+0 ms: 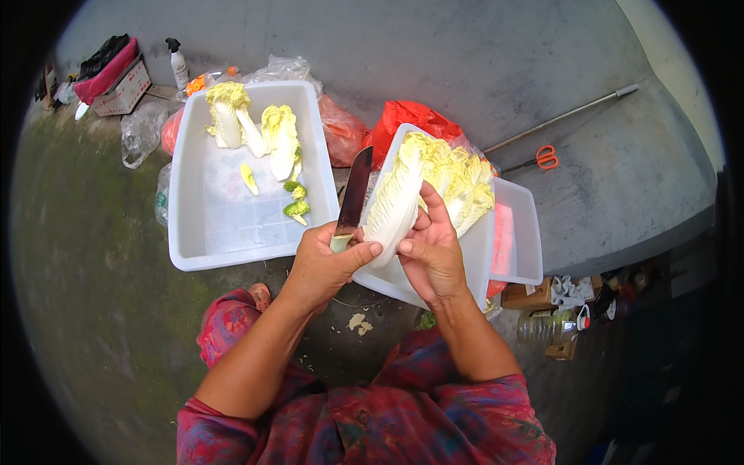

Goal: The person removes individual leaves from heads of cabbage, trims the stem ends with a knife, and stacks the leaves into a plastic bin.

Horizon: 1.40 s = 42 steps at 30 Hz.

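Observation:
My left hand (325,261) is wrapped around the pale green handle of a kitchen knife (356,195), its dark blade pointing up and away from me. The left thumb also presses on the base of a napa cabbage leaf (395,215). My right hand (433,250) grips that leaf from the other side, thumb near the white stem. Behind the leaf, more yellow napa cabbage leaves (459,180) lie in a white plastic tub (433,128), partly hidden by my hands. To the left, a larger white tub (180,192) holds cabbage pieces (282,139) and several broccoli bits (297,208).
Red plastic bags (401,119) sit behind the tubs. Orange-handled scissors (545,157) and a metal pole (569,116) rest on the grey concrete surface at right. A cardboard box (526,295) and a clear plastic bottle (543,326) stand at lower right. Scraps (359,323) lie on the floor.

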Each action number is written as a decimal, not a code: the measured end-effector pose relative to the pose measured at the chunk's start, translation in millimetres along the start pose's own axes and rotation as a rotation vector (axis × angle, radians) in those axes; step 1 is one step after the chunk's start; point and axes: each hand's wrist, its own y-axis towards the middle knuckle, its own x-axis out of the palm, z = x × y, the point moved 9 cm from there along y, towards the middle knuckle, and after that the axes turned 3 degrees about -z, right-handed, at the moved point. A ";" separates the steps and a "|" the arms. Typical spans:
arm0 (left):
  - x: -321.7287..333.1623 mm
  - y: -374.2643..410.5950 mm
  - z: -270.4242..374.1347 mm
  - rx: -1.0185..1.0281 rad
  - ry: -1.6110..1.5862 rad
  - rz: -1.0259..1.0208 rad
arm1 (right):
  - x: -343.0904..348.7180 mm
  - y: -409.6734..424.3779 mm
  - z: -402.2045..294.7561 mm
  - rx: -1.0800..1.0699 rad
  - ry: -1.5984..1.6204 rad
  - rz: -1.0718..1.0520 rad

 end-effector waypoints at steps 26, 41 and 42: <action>15.2 11.3 -15.2 -0.017 0.015 0.049 | -175.8 26.0 -19.5 0.051 -0.554 0.446; 0.0 9.8 0.6 0.006 -0.059 0.131 | -158.2 88.5 38.5 0.064 -0.571 0.384; 0.8 10.4 1.3 0.009 -0.061 0.123 | -161.6 90.3 34.3 0.027 -0.781 0.389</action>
